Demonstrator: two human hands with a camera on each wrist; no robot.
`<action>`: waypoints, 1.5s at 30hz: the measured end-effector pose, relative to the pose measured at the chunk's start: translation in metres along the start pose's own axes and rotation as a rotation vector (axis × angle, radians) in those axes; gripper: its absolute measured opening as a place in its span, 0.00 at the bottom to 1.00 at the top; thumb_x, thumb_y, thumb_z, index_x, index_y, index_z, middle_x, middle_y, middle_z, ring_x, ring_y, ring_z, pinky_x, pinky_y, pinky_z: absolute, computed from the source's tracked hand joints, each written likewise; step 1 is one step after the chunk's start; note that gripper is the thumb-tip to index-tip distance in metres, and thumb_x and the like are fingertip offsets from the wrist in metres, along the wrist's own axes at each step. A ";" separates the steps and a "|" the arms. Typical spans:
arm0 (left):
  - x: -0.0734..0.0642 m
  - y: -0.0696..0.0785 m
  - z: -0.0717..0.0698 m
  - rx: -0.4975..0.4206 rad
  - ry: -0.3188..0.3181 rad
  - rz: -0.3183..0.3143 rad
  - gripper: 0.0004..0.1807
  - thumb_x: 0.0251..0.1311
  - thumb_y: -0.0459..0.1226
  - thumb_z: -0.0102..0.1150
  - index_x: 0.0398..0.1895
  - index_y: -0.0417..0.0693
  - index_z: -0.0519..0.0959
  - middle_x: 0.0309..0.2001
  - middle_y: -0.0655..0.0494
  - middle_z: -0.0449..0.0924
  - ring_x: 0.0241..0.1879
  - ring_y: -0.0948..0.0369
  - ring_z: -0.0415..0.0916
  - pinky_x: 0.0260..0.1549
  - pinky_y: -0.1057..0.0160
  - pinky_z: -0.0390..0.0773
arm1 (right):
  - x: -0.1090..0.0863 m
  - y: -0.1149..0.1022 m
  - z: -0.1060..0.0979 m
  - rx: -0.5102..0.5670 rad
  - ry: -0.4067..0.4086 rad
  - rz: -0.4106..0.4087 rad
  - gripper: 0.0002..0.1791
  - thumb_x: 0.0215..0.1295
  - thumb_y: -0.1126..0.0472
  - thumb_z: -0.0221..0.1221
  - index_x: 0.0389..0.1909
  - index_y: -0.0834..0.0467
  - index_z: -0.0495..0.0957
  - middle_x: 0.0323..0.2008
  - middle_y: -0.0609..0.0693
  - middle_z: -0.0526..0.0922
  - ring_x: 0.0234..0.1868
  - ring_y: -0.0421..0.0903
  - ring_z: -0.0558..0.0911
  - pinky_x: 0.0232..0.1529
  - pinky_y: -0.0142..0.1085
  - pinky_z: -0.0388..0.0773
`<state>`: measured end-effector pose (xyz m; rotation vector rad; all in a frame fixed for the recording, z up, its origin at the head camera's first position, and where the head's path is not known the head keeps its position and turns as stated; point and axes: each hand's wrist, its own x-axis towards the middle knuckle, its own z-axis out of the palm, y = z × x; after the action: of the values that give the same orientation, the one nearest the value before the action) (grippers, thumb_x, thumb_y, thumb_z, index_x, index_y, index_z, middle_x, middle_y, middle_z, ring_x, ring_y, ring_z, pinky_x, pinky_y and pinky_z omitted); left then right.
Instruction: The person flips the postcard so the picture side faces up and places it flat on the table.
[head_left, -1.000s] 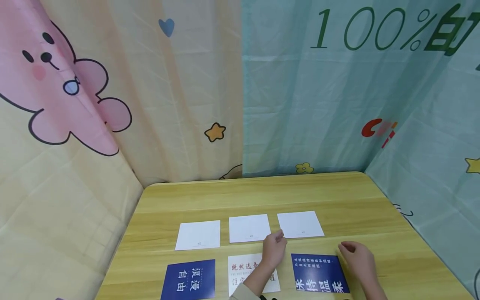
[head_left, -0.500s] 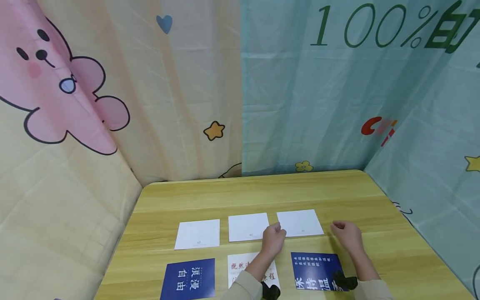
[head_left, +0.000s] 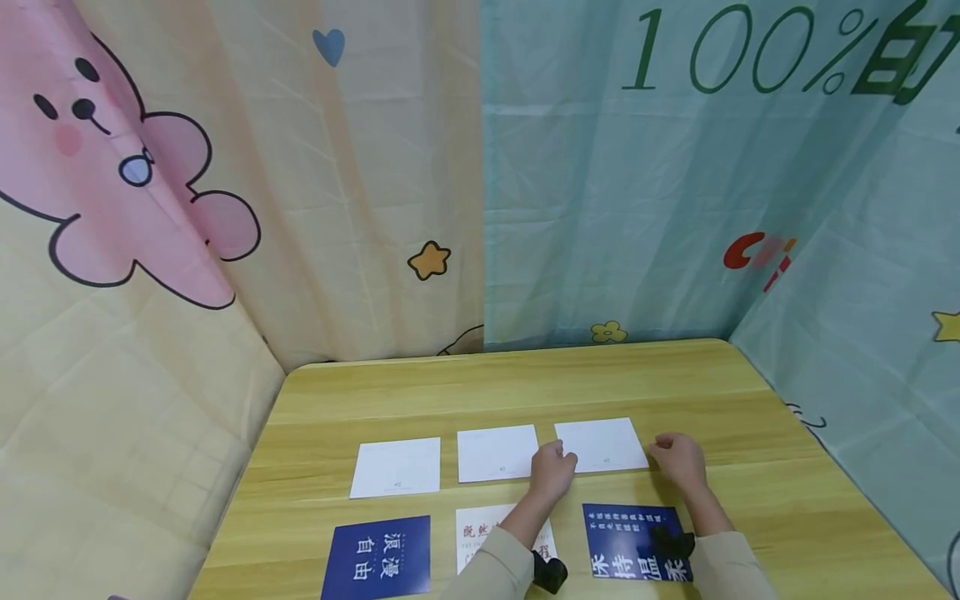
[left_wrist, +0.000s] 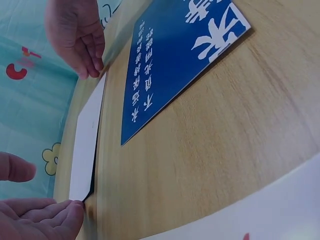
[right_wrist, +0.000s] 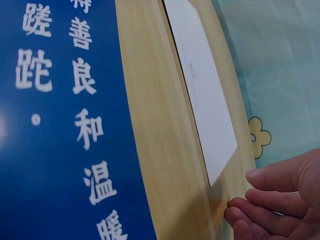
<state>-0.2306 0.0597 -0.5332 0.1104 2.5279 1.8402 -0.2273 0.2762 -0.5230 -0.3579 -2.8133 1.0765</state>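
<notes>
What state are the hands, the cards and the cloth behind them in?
Left hand: thumb apart, fingertips at the right white card's corner
Right hand: fingers loosely bent, holding nothing
Right white card: face nearly blank; corner lift unclear
Middle white card: flat
Left white card: flat
Left blue card: flat, lettering up
Red-lettered card: lettering up, partly hidden
Right blue card: lettering up, partly hidden
Cloth: hanging, creased
</notes>
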 end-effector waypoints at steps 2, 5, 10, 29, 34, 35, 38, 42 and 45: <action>0.000 0.000 0.000 -0.008 0.006 0.004 0.21 0.47 0.28 0.49 0.08 0.53 0.53 0.13 0.61 0.55 0.10 0.67 0.47 0.12 0.71 0.51 | 0.001 -0.001 0.001 0.005 0.013 0.014 0.17 0.58 0.66 0.55 0.41 0.78 0.74 0.37 0.68 0.79 0.39 0.63 0.77 0.36 0.49 0.73; 0.000 0.000 0.001 -0.012 0.014 0.010 0.21 0.48 0.28 0.49 0.08 0.54 0.53 0.12 0.62 0.54 0.10 0.67 0.47 0.12 0.71 0.51 | 0.002 -0.002 0.002 0.005 0.019 0.024 0.17 0.58 0.65 0.55 0.41 0.77 0.75 0.38 0.69 0.79 0.39 0.63 0.77 0.36 0.48 0.73; 0.000 -0.001 0.001 -0.015 0.007 -0.003 0.22 0.49 0.28 0.49 0.08 0.54 0.52 0.09 0.64 0.49 0.10 0.68 0.46 0.11 0.71 0.49 | 0.004 -0.002 0.003 -0.001 0.005 0.021 0.16 0.58 0.66 0.55 0.41 0.77 0.75 0.37 0.67 0.79 0.38 0.62 0.77 0.32 0.44 0.74; -0.002 0.002 0.002 -0.097 0.007 -0.029 0.22 0.47 0.26 0.48 0.07 0.53 0.52 0.08 0.64 0.48 0.09 0.68 0.45 0.11 0.71 0.49 | 0.005 -0.004 0.008 0.046 0.011 0.029 0.14 0.55 0.66 0.55 0.35 0.75 0.77 0.34 0.67 0.79 0.32 0.56 0.77 0.27 0.38 0.71; -0.003 0.003 0.004 -0.093 0.051 0.004 0.22 0.45 0.26 0.48 0.07 0.54 0.51 0.08 0.67 0.46 0.09 0.70 0.44 0.12 0.71 0.49 | 0.005 -0.006 0.009 0.069 0.004 0.046 0.14 0.57 0.66 0.56 0.36 0.76 0.77 0.35 0.68 0.79 0.31 0.54 0.76 0.26 0.37 0.71; -0.003 0.003 0.004 -0.095 0.057 0.009 0.22 0.45 0.26 0.48 0.07 0.54 0.51 0.08 0.67 0.45 0.09 0.70 0.43 0.12 0.71 0.48 | 0.005 -0.006 0.010 0.069 0.006 0.047 0.14 0.57 0.66 0.56 0.36 0.76 0.77 0.35 0.68 0.79 0.31 0.55 0.76 0.27 0.38 0.71; -0.002 0.002 0.005 -0.093 0.058 0.011 0.22 0.44 0.25 0.48 0.07 0.54 0.51 0.08 0.67 0.45 0.09 0.70 0.43 0.12 0.71 0.48 | 0.005 -0.006 0.011 0.072 0.008 0.057 0.14 0.57 0.66 0.56 0.37 0.76 0.76 0.36 0.68 0.79 0.32 0.55 0.76 0.28 0.40 0.72; 0.000 -0.003 0.005 -0.088 0.040 -0.006 0.22 0.45 0.26 0.47 0.07 0.54 0.51 0.08 0.65 0.47 0.10 0.67 0.44 0.11 0.71 0.48 | 0.006 -0.007 0.012 0.082 0.010 0.072 0.14 0.57 0.66 0.56 0.37 0.76 0.76 0.35 0.68 0.78 0.33 0.56 0.76 0.31 0.43 0.73; 0.000 -0.002 0.005 -0.084 0.039 -0.023 0.22 0.45 0.26 0.47 0.06 0.53 0.51 0.08 0.64 0.47 0.10 0.67 0.45 0.11 0.71 0.49 | 0.007 -0.007 0.013 0.077 0.014 0.077 0.15 0.56 0.66 0.57 0.36 0.76 0.76 0.35 0.68 0.78 0.34 0.58 0.76 0.34 0.46 0.73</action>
<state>-0.2305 0.0636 -0.5370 0.0438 2.4607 1.9560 -0.2380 0.2649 -0.5277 -0.4681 -2.7567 1.1890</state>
